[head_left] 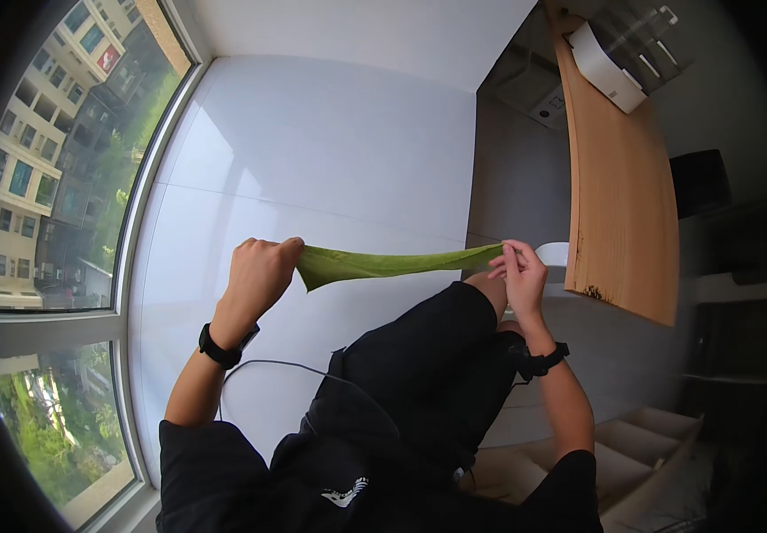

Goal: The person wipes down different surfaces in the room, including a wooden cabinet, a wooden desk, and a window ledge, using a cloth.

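That green cloth (374, 266), pinched by the left hand (263, 266) and right hand (525, 277), could slip if tugged too hard.

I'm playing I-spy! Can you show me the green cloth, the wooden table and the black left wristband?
Green cloth (379, 266): head view, middle of its length.
Wooden table (623, 209): head view, bare tabletop.
Black left wristband (217, 347): head view, its strap.

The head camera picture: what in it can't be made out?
Head view:
Green cloth: its far side, facing away from the camera.
Left hand: curled fingertips, hidden behind its own knuckles.
Red sign outside: too small to read.
Building: its outer part, cut off by the dark picture edge.
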{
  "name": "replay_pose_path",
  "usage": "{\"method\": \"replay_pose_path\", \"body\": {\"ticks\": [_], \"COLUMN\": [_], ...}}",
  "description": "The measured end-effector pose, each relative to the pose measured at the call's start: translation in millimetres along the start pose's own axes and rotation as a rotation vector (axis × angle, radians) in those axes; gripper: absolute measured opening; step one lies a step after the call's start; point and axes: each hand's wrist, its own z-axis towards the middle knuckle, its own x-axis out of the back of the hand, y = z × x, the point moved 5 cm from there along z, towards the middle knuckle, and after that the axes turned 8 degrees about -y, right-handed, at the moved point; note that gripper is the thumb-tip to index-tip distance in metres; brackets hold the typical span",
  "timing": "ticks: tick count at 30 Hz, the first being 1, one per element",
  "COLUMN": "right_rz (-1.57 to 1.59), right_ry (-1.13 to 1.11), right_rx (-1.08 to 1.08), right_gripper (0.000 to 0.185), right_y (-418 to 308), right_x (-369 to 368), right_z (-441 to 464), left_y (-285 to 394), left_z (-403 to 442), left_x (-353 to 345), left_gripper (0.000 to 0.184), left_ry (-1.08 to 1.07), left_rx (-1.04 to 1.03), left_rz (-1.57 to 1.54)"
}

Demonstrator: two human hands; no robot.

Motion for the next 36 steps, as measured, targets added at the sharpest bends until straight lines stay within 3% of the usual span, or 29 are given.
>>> {"method": "replay_pose_path", "body": {"ticks": [4,6,7,9,18,25,36], "right_rz": [-0.21,-0.468,-0.436,-0.572,-0.96,-1.111,-1.09], "right_ry": [0.016,0.029,-0.086,-0.187,-0.645,-0.799,-0.636], "right_rx": [0.031,0.162,-0.005,0.013,0.105,-0.108,0.032], "right_gripper": [0.022,0.036,0.048,0.052,0.058,0.067,0.069], "right_y": [25.4,48.6,63.0,79.2,102.5,137.2,156.8], "right_x": [-2.9,-7.5,-10.7,-18.1,-67.6,-93.1,-101.2], "right_z": [57.2,86.2,97.3,107.6,85.5,108.2,164.0], "left_y": [-17.8,-25.6,-25.6,-20.5,43.2,44.1,43.3], "left_z": [59.5,93.7,107.0,126.8,133.1,153.2,227.0], "left_x": [-24.5,-35.6,-36.7,-46.3,-173.8,-222.9,-227.0], "left_gripper": [0.012,0.014,0.015,0.014,0.023,0.051,0.054], "left_ry": [0.035,0.238,0.299,0.374,0.142,-0.044,-0.06], "left_rx": [0.058,0.017,0.031,0.064,-0.407,-0.358,-0.368], "left_rz": [0.008,0.109,0.098,0.07,-0.098,0.007,0.035]}}
